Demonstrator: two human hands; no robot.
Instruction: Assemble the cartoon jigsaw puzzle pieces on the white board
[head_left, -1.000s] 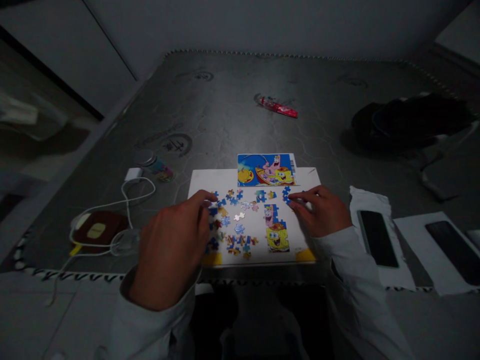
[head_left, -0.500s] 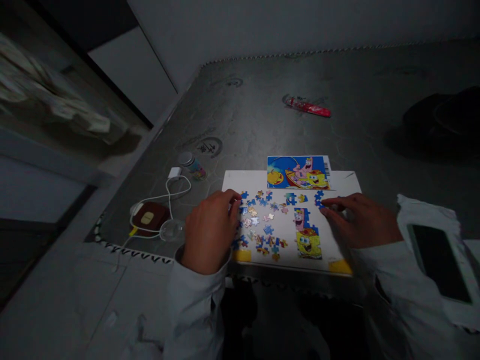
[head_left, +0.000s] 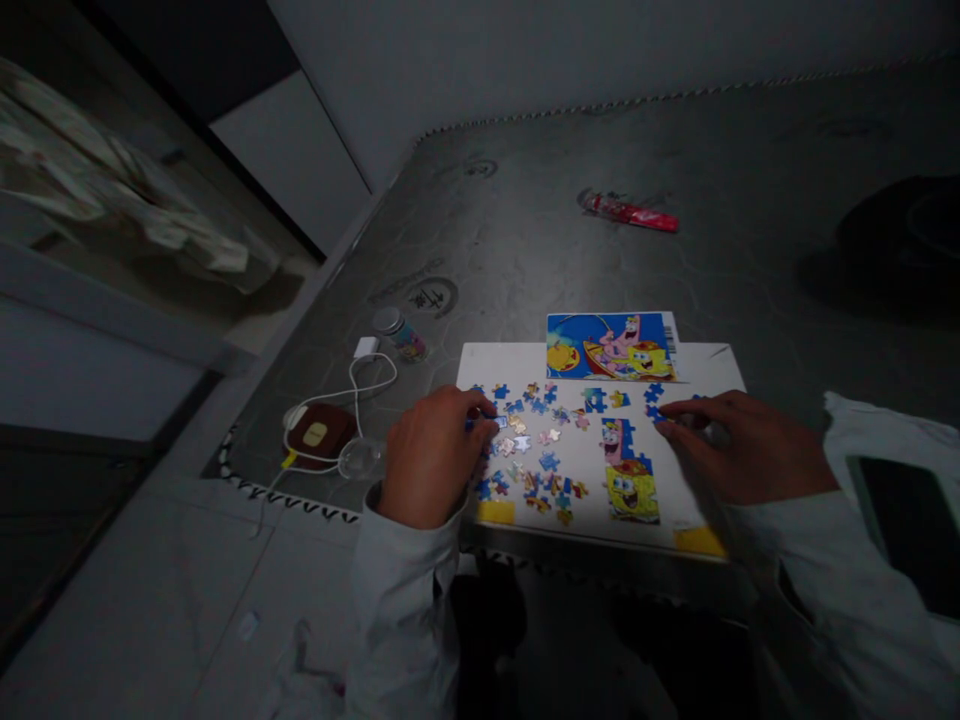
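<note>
My right hand (head_left: 739, 445) is at the right of a white board (head_left: 574, 455), with thumb and forefinger pinched on a small blue puzzle piece (head_left: 654, 413). Just beyond it lies another blue puzzle piece (head_left: 654, 392). My left hand (head_left: 435, 455) hovers over the board's left side, fingers drawn together beside the loose puzzle pieces (head_left: 549, 461); whatever is between its fingertips is hidden. Between the hands sits a joined part of the puzzle (head_left: 630, 480), showing a yellow and a pink cartoon figure. A picture card (head_left: 611, 347) of the same figures lies at the board's far edge.
Left of the board are a capped cylinder (head_left: 401, 335), a white cable with its charger plug (head_left: 367, 347), a brown case (head_left: 321, 437) and a clear round lid (head_left: 361, 459). A red wrapper (head_left: 637, 215) lies farther back. At right rests a phone (head_left: 904, 520) on white cloth.
The view has shifted, so everything appears a little farther right. My left fingertips have come slightly nearer to me over the loose pieces. My right hand keeps its pinch at about the same spot.
</note>
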